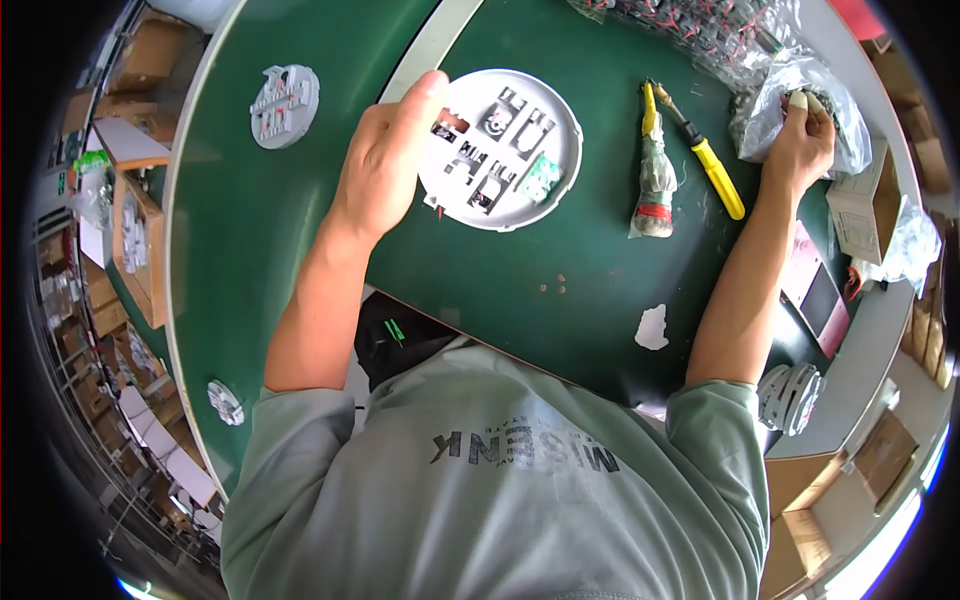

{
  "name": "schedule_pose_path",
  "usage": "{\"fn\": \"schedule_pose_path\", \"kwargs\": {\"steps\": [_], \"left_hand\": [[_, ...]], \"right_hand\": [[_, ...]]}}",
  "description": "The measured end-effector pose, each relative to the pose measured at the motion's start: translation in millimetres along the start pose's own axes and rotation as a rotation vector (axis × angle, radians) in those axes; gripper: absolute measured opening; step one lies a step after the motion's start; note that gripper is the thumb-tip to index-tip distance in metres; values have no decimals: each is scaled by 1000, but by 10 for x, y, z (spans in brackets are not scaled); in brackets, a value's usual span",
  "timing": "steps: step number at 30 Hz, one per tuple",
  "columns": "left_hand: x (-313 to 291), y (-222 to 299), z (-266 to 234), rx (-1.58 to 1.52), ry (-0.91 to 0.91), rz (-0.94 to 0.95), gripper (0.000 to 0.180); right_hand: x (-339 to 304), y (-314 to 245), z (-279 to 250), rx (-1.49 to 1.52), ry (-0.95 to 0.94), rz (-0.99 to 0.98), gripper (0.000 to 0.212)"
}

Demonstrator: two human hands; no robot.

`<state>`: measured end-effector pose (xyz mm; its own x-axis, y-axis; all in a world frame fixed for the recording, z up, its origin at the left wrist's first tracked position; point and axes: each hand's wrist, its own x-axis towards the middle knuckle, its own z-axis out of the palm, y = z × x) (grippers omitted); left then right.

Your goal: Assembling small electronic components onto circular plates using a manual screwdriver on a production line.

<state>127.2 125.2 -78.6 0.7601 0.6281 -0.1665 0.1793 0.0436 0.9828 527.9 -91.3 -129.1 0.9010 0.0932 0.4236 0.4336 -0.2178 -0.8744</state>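
My left hand (382,168) grips the left side of a round white plastic housing (478,92), its thumb over the rim. Inside the housing are several dark and metal fittings, and a small green circuit board (541,178) lies at its lower right. A short red wire pokes out at its lower left edge. At the far right, my right hand (803,145) reaches into a clear plastic bag (848,125) of small dark parts. Its fingertips, with pale coverings, are pinched together; whatever is between them is too small to make out.
Between my hands lie a yellow-handled tool (718,178) with a thin tip and a plastic-wrapped brush-like tool (655,185). Bagged parts with red wires (690,25) lie behind. Another grey-white housing (284,107) sits left, stacked round pieces (790,398) near right, a small carton (862,215) beside the bag.
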Motion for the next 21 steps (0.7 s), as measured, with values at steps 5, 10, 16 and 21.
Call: {"fn": "schedule_pose_path", "kwargs": {"steps": [5,10,16,21], "left_hand": [[30,-212,19,-132,-102,-29,60],[1,-230,10,-204,-104,-60,60],[-9,-221,60,-186,-121,-23,68],[11,-234,42,-183,-145,4,71]], "right_hand": [[33,92,-34,98,-13,4,30],[33,86,-52,91,-26,8,30],[45,116,-102,86,-45,-1,29],[26,93,-94,54,-41,10,30]]}}
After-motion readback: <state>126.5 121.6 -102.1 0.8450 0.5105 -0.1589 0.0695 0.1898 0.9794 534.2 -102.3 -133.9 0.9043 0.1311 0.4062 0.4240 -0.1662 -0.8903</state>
